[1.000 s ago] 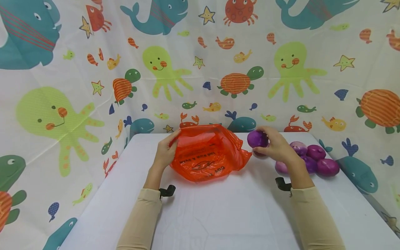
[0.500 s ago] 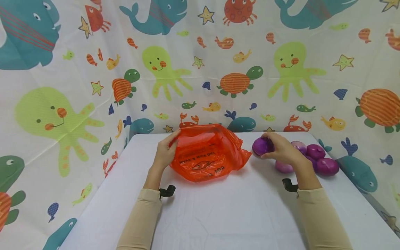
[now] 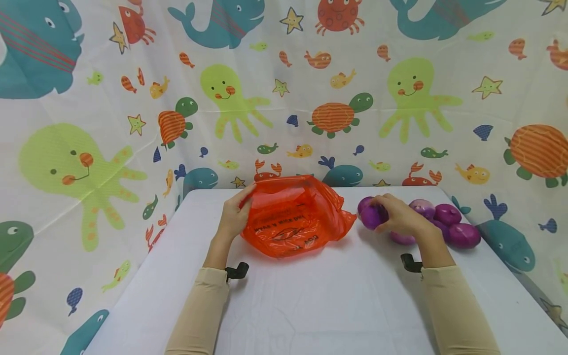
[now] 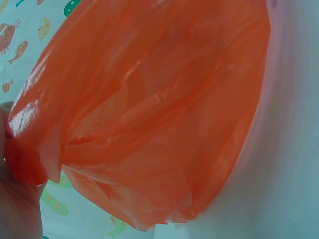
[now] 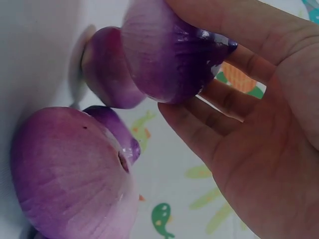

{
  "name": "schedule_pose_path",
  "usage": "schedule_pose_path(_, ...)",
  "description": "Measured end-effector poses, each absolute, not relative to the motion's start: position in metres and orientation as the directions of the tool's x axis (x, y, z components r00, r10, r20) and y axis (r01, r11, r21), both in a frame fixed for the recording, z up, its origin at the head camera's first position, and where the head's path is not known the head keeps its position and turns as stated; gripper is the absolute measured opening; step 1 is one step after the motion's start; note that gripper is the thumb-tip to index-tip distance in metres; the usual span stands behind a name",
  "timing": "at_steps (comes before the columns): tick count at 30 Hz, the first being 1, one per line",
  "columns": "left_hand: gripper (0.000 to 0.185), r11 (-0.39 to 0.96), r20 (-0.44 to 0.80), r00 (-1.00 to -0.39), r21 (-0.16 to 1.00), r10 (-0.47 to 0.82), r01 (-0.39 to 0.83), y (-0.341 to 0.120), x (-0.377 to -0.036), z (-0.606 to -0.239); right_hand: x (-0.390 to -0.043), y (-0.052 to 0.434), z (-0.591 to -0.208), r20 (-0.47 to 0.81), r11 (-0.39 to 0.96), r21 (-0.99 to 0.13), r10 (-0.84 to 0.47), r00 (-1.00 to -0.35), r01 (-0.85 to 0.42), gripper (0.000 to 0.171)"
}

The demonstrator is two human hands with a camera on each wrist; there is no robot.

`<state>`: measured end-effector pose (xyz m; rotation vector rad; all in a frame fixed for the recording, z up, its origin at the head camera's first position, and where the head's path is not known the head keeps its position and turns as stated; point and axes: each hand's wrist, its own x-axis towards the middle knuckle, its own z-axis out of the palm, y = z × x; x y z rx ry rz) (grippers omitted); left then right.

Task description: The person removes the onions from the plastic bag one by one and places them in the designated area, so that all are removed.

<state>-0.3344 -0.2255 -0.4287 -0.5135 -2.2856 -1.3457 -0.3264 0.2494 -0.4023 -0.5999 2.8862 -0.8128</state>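
In the head view, my left hand (image 3: 235, 215) grips the rim of a thin red-orange plastic bag (image 3: 288, 222) with black print. The bag fills most of the left wrist view. To its right, my right hand (image 3: 399, 217) holds a purple onion (image 3: 372, 218) between thumb and fingers, low by the table. Just behind that onion, a second onion (image 3: 363, 202) shows partly. The right wrist view has the held onion (image 5: 164, 55) with its pointed tip toward the palm, and the onion behind it (image 5: 107, 69). Whether these two touch cannot be made out.
Several more onions, among them a magenta one (image 3: 463, 235) and a paler one (image 3: 421, 208), cluster at the table's right side, partly behind my right hand. A sea-animal curtain (image 3: 284, 133) hangs behind the white table (image 3: 310, 305).
My right hand has moved a little right and lower with the onion, and the second onion now shows behind it. My left hand and the bag stay nearly the same.
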Motion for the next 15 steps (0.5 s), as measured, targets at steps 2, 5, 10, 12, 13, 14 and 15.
schedule_pose_path(2,0.045,0.463,0.542,-0.835,0.719,0.095,0.519,-0.2257,-0.3344,-0.4283,-0.3270,0.2498,-0.4036,0.027,0.781,-0.511,-0.403,-0.915,-0.359,0.071)
schedule_pose_path(5,0.045,0.463,0.541,-0.836,0.719,0.095,0.518,-0.2256,-0.3342,-0.4276,-0.3276,0.2500,-0.4056,0.023,0.787,-0.494,-0.414,-0.910,-0.370,0.071)
schedule_pose_path(10,0.045,0.456,0.541,-0.836,0.723,0.093,0.518,-0.2263,-0.3345,-0.4279,-0.3272,0.2494,-0.4082,-0.006,0.801,-0.476,-0.417,-0.909,-0.364,0.069)
schedule_pose_path(12,0.045,0.447,0.544,-0.834,0.725,0.093,0.523,-0.2268,-0.3345,-0.4283,-0.3270,0.2491,-0.4092,-0.019,0.807,-0.474,-0.410,-0.912,-0.352,0.070)
schedule_pose_path(13,0.045,0.443,0.546,-0.832,0.726,0.094,0.526,-0.2269,-0.3345,-0.4283,-0.3269,0.2490,-0.4096,-0.027,0.809,-0.472,-0.410,-0.912,-0.350,0.071)
schedule_pose_path(14,0.045,0.437,0.548,-0.831,0.727,0.095,0.529,-0.2269,-0.3345,-0.4283,-0.3267,0.2489,-0.4100,-0.035,0.813,-0.472,-0.404,-0.914,-0.341,0.071)
schedule_pose_path(15,0.045,0.434,0.550,-0.830,0.728,0.095,0.531,-0.2270,-0.3347,-0.4286,-0.3267,0.2490,-0.4107,-0.044,0.817,-0.471,-0.398,-0.916,-0.333,0.072)
